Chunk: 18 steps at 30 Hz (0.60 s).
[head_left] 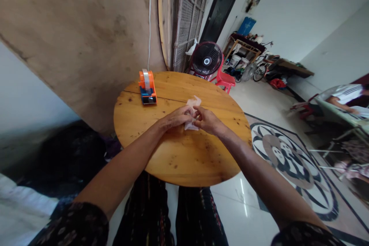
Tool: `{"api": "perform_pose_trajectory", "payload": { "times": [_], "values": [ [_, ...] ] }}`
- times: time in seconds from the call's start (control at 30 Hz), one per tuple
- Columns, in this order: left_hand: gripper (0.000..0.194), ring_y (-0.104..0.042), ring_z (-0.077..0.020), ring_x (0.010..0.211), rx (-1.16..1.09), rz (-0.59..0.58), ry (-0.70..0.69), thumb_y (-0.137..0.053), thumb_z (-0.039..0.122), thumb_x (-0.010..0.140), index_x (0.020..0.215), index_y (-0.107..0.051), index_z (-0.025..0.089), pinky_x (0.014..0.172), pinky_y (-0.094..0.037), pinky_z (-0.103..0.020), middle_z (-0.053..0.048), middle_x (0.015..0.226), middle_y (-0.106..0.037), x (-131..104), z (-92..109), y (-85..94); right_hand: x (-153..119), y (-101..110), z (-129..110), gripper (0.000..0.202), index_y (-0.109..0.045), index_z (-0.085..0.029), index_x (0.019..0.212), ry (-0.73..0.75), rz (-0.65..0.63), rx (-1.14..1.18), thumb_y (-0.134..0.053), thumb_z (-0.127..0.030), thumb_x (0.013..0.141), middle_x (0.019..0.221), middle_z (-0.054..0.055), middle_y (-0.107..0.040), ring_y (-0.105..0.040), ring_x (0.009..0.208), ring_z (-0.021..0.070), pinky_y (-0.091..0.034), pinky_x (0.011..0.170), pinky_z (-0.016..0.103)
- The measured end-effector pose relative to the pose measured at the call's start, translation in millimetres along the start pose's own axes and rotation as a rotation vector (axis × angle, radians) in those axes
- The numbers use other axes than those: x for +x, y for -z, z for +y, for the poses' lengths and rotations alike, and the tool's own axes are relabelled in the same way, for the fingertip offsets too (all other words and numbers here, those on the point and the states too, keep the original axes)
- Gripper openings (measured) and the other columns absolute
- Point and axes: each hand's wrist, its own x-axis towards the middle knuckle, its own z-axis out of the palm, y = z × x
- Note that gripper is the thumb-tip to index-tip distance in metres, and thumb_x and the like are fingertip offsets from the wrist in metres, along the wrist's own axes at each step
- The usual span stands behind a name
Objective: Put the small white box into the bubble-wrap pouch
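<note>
A thin, whitish, see-through crumpled piece (193,101), like plastic film or a small bag, lies on the round wooden table (178,161). My left hand (179,117) comes over it from the left, its fingers curled down onto the piece. From the right, my right hand (208,120) meets it with thumb and fingers bent together at the same piece. The fingertips of both hands nearly touch, and they partly hide the middle of the piece. Its far end and near edge stick out beyond my hands.
An orange and blue tape dispenser (148,87) stands at the table's far left. Behind the table are a fan (206,59) and a red plastic chair (225,78). Dark bags (72,157) lie at the left. A person (344,98) sits at the far right.
</note>
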Motion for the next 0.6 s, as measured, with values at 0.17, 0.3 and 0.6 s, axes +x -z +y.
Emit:
{"api": "perform_pose_trajectory", "payload": {
  "times": [0.17, 0.3, 0.6],
  "values": [
    [0.025, -0.048, -0.0132, 0.068, 0.0, 0.048, 0.011, -0.061, 0.038, 0.074, 0.081, -0.052, 0.016, 0.061, -0.036, -0.025, 0.001, 0.074, -0.053, 0.6, -1.2, -3.0, -5.6, -2.4, -13.1, 0.064, -0.045, -0.011, 0.137, 0.035, 0.068, -0.27, -0.059, -0.007, 0.075, 0.111, 0.013, -0.068, -0.065, 0.09, 0.0219, -0.048, 0.084, 0.033],
    [0.034, -0.041, -0.0111, 0.059, 0.065, 0.126, 0.018, -0.064, 0.048, 0.076, 0.08, -0.05, 0.017, 0.053, -0.03, -0.023, 0.003, 0.066, -0.048, 1.2, -4.8, -8.4, -6.1, -3.3, -13.8, 0.07, -0.042, -0.011, 0.141, 0.061, 0.087, -0.291, -0.059, -0.008, 0.073, 0.111, 0.015, -0.068, -0.064, 0.098, 0.0246, -0.047, 0.088, 0.034],
    [0.027, -0.046, -0.0105, 0.061, -0.072, 0.082, 0.076, -0.064, 0.033, 0.072, 0.087, -0.049, 0.017, 0.055, -0.036, -0.022, 0.003, 0.071, -0.051, -0.1, 0.3, -11.9, -10.4, 4.0, 15.2, 0.056, -0.047, -0.02, 0.126, 0.056, 0.075, 0.498, -0.061, -0.021, 0.072, 0.108, 0.006, -0.06, -0.058, 0.06, 0.009, -0.05, 0.057, 0.026]
  ]
}}
